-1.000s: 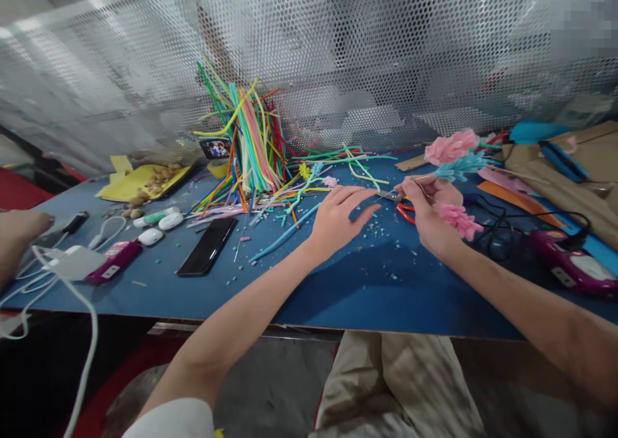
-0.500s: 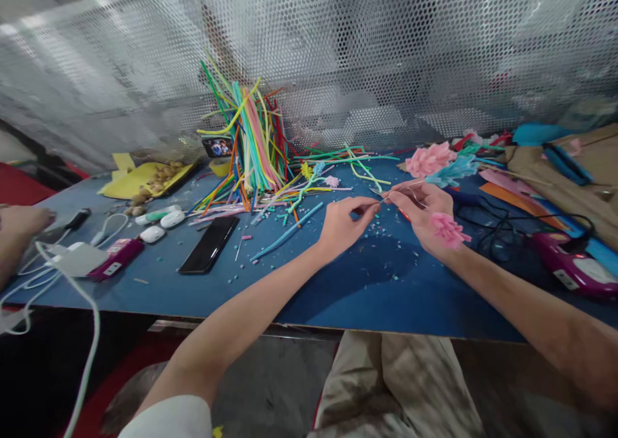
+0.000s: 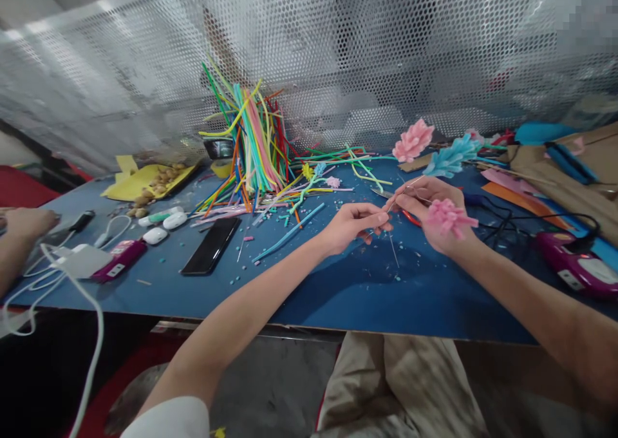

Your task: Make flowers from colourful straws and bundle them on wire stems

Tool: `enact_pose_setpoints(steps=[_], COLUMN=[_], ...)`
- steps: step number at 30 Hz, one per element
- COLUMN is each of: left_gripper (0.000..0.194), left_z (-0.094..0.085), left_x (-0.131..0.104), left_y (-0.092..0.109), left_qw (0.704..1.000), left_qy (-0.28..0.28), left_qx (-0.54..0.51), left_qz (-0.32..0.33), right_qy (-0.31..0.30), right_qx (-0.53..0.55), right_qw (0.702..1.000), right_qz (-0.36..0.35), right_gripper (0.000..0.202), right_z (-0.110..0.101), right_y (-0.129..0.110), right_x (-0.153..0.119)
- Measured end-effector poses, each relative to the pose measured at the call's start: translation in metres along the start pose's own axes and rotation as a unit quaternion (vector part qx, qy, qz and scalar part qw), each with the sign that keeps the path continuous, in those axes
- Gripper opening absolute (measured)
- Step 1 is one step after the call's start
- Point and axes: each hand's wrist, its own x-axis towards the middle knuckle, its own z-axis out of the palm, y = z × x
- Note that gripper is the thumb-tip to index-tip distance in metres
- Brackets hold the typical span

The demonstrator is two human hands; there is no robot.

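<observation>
My right hand (image 3: 429, 209) pinches thin wire stems that carry fluffy flowers: a light pink flower (image 3: 414, 140), a blue flower (image 3: 454, 156) and a deeper pink flower (image 3: 450, 218) by the wrist. Close beside it, my left hand (image 3: 356, 227) has its thumb and fingers closed on the lower ends of the wires. One thin wire (image 3: 394, 251) slants down below the fingertips, over the table. Just behind the hands lies a tool with a metal blade (image 3: 381, 193) and a red handle (image 3: 411, 218), partly covered by my right hand.
A bundle of coloured pipe cleaners (image 3: 255, 142) stands before the perforated metal screen (image 3: 376, 58). Left of my arm lie a black phone (image 3: 211, 246), a yellow tray (image 3: 130, 181) and white cables (image 3: 91, 309). Another person's hand (image 3: 31, 222) rests far left. A purple device (image 3: 579, 264) sits right.
The light pink and blue flowers have spread apart and tilted. My left hand has shifted slightly down and right, and a wire now hangs below the fingers.
</observation>
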Motion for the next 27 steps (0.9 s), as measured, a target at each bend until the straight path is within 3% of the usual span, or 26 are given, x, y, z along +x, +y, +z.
enact_pose_setpoints(steps=[8,11,14,16,18,21,24,27], left_gripper=[0.039,0.035,0.03,0.03,0.031,0.034,0.03,0.026], left_z=[0.001,0.002,0.001,0.001,0.001,0.0,-0.002,-0.003], left_x=[-0.005,-0.005,-0.003,-0.003,-0.003,-0.003,-0.002,0.0], left_y=[0.002,0.0,-0.004,-0.007,-0.011,-0.015,-0.017,-0.016], left_qw=[0.99,0.994,0.988,0.945,0.87,0.79,0.768,0.775], left_qy=[-0.098,-0.096,-0.045,0.015,0.084,0.166,0.198,0.2], left_qx=[-0.091,-0.051,0.1,0.266,0.413,0.504,0.514,0.493], left_qz=[-0.053,-0.007,0.105,0.192,0.257,0.306,0.326,0.341], right_qy=[-0.055,-0.037,0.03,0.071,0.091,0.1,0.095,0.077], right_qx=[0.066,0.034,-0.024,-0.045,-0.061,-0.081,-0.066,-0.036], right_qw=[0.996,0.999,0.999,0.996,0.994,0.992,0.993,0.995], right_qz=[-0.009,0.004,0.033,0.026,0.012,-0.011,-0.039,-0.044], right_gripper=[0.011,0.013,0.017,0.018,0.017,0.015,0.016,0.016], right_z=[0.004,0.001,-0.003,-0.004,-0.005,-0.002,0.001,0.002], right_y=[-0.004,-0.003,0.001,0.006,0.01,0.015,0.015,0.013], right_x=[-0.005,-0.004,0.001,0.003,0.003,0.001,-0.001,-0.001])
